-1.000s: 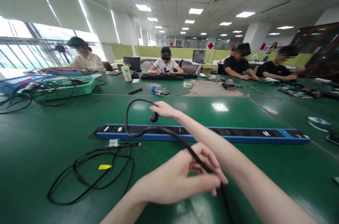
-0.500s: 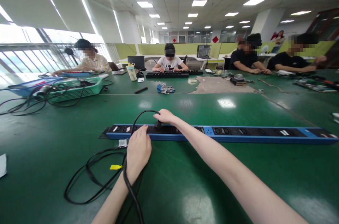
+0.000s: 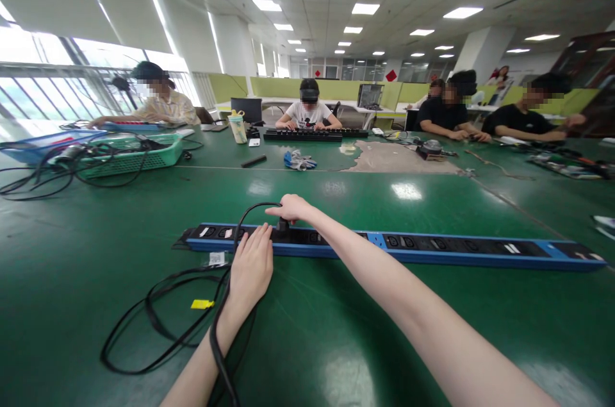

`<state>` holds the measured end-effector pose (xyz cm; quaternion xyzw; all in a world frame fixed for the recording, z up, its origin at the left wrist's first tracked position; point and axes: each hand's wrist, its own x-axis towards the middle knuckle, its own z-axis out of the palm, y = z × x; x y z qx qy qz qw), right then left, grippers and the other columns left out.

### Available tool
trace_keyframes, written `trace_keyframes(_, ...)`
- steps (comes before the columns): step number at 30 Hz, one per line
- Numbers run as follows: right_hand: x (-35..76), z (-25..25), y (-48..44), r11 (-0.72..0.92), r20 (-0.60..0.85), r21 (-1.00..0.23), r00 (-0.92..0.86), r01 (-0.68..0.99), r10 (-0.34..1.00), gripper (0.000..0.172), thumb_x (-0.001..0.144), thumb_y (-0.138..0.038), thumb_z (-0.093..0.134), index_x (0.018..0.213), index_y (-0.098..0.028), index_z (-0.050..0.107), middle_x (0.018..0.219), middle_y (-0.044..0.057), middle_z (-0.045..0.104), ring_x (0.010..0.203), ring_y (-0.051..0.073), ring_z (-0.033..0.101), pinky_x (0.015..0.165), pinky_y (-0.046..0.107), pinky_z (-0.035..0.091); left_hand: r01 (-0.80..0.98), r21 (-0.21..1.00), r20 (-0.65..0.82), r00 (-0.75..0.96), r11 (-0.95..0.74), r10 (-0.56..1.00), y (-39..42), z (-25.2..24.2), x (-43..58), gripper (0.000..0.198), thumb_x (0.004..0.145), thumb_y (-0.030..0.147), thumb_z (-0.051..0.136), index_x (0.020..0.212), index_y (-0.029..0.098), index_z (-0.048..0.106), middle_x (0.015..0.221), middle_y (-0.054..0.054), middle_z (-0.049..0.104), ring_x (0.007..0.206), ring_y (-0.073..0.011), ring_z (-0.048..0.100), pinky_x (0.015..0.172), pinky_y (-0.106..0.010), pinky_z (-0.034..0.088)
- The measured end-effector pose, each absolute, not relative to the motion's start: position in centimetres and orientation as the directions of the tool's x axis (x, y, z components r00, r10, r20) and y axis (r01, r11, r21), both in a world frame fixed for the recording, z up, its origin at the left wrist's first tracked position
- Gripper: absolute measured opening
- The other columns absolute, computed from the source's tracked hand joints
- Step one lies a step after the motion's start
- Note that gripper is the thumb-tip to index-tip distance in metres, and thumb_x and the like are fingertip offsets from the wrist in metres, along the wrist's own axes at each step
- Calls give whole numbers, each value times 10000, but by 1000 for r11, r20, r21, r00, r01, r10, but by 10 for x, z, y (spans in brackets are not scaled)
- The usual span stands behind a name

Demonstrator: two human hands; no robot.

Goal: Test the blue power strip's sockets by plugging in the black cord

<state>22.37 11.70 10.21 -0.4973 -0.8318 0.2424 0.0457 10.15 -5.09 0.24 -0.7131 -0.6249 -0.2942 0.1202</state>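
A long blue and black power strip [image 3: 432,245] lies across the green table [image 3: 336,343]. My right hand [image 3: 291,207] is closed on a black plug [image 3: 283,225] that stands in a socket near the strip's left end. Its black cable [image 3: 218,336] arches leftward and passes over my left wrist. My left hand [image 3: 251,267] lies flat with fingers stretched out, pressing on the strip's near edge just left of the plug. A second coiled black cable [image 3: 158,323] with a yellow tag [image 3: 202,304] rests to the left.
A green basket [image 3: 139,160] and a blue tray [image 3: 38,150] with tangled cables stand at the far left. Several people sit along the far side with a black keyboard-like strip [image 3: 307,135], a cup [image 3: 237,129], gloves [image 3: 298,161] and small parts.
My left hand let go of the cable near me and moved forward onto the strip. My right hand brought the plug down from above into the socket.
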Motion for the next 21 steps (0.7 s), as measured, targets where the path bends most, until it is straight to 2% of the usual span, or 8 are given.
trace_keyframes(6, 222, 102, 122, 409, -179, -445, -526, 797, 831, 714, 869, -835, 610, 854, -141, 775, 649, 98, 743, 611, 215, 730, 635, 271, 541, 962, 178, 573, 70, -207, 817, -52, 1, 99, 534, 1080, 253, 307, 1571, 166, 497, 1642, -127, 483, 1556, -246, 416, 1332, -496, 218)
trace_keyframes(12, 231, 95, 125, 417, -199, -457, -547, 786, 814, 755, 894, -853, 558, 833, -129, 764, 695, 108, 762, 575, 198, 723, 616, 259, 533, 963, 130, 609, 109, -235, 785, -47, -7, 94, 519, 1089, 251, 313, 1555, 138, 514, 1624, -139, 506, 1536, -263, 448, 1304, -526, 292)
trace_keyframes(17, 232, 89, 119, 430, -91, -464, -525, 774, 846, 723, 931, -827, 518, 801, -163, 774, 712, 117, 768, 797, 251, 777, 757, 286, 561, 966, 111, 635, 113, -235, 764, -45, -12, 94, 523, 1084, 240, 317, 1563, 148, 507, 1617, -135, 516, 1533, -263, 453, 1301, -531, 295)
trace_keyframes(21, 227, 86, 110, 322, -5, -424, -357, 847, 934, 577, 966, -686, 575, 966, -161, 814, 987, 181, 810, 1024, 305, 772, 856, 346, 574, 968, 95, 636, 120, -232, 762, -44, -13, 94, 526, 1083, 237, 327, 1573, 139, 493, 1620, -136, 512, 1533, -259, 451, 1302, -515, 293)
